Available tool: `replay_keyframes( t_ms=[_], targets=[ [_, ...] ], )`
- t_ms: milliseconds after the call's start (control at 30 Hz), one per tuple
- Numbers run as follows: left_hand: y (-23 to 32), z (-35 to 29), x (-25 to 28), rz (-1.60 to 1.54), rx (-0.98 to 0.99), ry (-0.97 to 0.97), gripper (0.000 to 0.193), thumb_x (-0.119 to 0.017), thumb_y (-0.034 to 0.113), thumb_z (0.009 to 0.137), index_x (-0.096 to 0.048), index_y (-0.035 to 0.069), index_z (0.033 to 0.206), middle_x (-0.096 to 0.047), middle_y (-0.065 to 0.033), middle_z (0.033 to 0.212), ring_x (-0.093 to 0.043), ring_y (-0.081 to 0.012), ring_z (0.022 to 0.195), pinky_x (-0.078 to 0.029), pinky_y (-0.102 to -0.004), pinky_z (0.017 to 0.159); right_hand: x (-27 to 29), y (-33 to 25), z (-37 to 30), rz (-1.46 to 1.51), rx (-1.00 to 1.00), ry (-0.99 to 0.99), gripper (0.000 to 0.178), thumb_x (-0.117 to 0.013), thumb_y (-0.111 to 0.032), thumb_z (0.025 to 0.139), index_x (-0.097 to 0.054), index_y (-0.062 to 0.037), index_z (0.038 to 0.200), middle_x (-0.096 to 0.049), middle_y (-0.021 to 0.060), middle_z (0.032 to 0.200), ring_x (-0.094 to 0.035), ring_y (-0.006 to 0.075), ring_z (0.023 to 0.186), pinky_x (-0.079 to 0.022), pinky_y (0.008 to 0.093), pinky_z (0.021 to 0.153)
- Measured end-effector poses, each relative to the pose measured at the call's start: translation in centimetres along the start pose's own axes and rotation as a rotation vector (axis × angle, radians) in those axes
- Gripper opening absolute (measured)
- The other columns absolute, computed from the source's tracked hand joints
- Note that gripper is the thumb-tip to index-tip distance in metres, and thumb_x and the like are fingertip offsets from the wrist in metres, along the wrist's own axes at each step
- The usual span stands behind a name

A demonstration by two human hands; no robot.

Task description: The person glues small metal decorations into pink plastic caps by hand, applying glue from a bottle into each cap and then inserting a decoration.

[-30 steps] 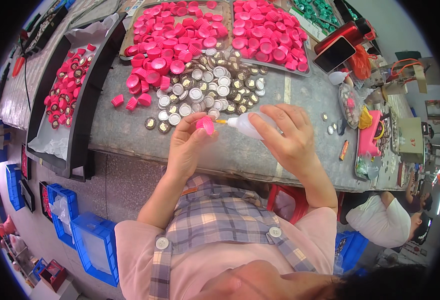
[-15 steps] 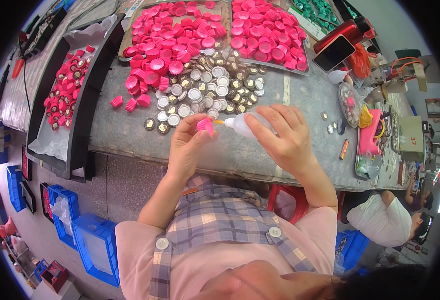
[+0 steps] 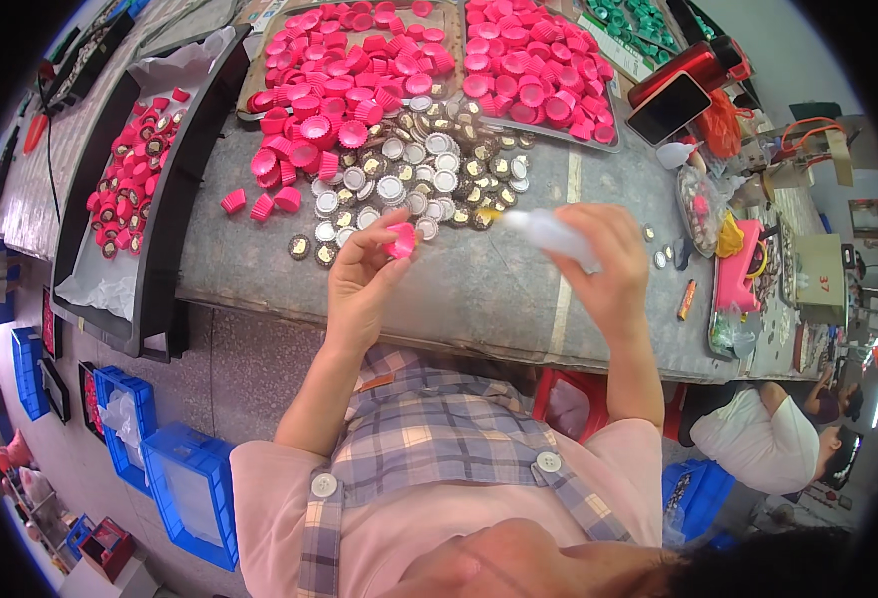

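My left hand pinches a small pink fluted cup between thumb and fingers, above the near part of the table. To its right, my right hand is wrapped round a white squeeze bottle. The bottle is tilted, its thin yellowish nozzle aimed left, apart from the cup and blurred by motion. Beyond both hands lies a heap of small round caps, some showing silvery undersides, others brown with pale tops. Loose pink cups spill over the heap's left edge.
Two trays heaped with pink cups stand at the back. A black tray on the left holds pink and brown pieces on white paper. To the right are a phone, a pink tool and an orange tube. Another person sits at right.
My right hand has drawn the bottle away to the right, so its nozzle has left the cup. My left hand has shifted slightly left and turned the cup.
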State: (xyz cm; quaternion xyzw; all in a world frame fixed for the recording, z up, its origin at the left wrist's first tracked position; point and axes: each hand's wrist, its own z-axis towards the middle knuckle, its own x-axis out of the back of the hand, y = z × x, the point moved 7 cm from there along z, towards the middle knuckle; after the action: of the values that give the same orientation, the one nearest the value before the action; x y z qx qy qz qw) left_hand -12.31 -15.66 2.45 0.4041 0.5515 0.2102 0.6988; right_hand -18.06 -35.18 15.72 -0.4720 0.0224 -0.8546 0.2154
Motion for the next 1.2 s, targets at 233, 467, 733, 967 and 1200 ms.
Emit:
replay_keyframes(
  t_ms=[233,467,733,967,1200],
  targets=[
    [0.0,0.4,-0.3,-0.367,0.126,-0.050,0.028,-0.050,-0.002,0.081,-0.049,0.009,0.107,-0.039,-0.0145,0.126,-0.049,-0.0261,0.107,-0.045,-0.0348,0.085,-4.4,12.0,-7.1,0.892,-0.851,0.259,0.025,-0.059,-0.008,0.078,-0.050,0.0013,0.100,-0.057,0.0055,0.092,-0.054,0.0106,0.085,-0.045,0.0240,0.071],
    [-2.0,-0.5,-1.6,-1.413,0.575,-0.042,0.035,-0.043,0.012,0.087,-0.040,0.003,0.122,-0.042,-0.0128,0.123,-0.052,-0.0198,0.096,-0.046,-0.0306,0.080,-6.8,14.3,-8.7,0.937,-0.865,0.392,0.035,-0.059,-0.006,0.078,-0.040,0.0016,0.107,-0.056,0.0092,0.096,-0.054,0.0134,0.088,-0.044,0.0242,0.077],
    [-2.1,-0.5,-1.2,-1.374,0.589,-0.026,0.041,-0.044,0.019,0.087,-0.035,0.003,0.124,-0.045,-0.0112,0.120,-0.054,-0.0197,0.090,-0.047,-0.0308,0.078,-0.2,5.9,-4.4,-0.292,-0.283,0.538,0.045,-0.066,-0.006,0.071,-0.043,-0.0003,0.109,-0.057,0.0096,0.095,-0.055,0.0241,0.090,-0.043,0.0326,0.077],
    [-2.5,-1.0,-0.5,-0.867,0.478,0.022,0.042,-0.046,0.019,0.087,-0.035,0.007,0.126,-0.045,-0.0112,0.122,-0.054,-0.0184,0.089,-0.048,-0.0296,0.076,-8.6,3.2,-1.9,0.180,-0.177,-0.115,0.031,-0.069,-0.015,0.065,-0.056,-0.0060,0.092,-0.055,0.0089,0.088,-0.053,0.0265,0.083,-0.043,0.0337,0.069],
    [-2.1,-1.0,0.3,-0.481,0.385,0.012,0.045,-0.052,0.012,0.083,-0.036,0.006,0.125,-0.041,-0.0150,0.125,-0.057,-0.0195,0.090,-0.051,-0.0295,0.072,-10.1,2.6,-2.0,-0.061,-0.136,-0.219,0.024,-0.068,-0.019,0.066,-0.054,-0.0043,0.079,-0.051,0.0082,0.074,-0.051,0.0259,0.073,-0.040,0.0342,0.063]
  ],
)
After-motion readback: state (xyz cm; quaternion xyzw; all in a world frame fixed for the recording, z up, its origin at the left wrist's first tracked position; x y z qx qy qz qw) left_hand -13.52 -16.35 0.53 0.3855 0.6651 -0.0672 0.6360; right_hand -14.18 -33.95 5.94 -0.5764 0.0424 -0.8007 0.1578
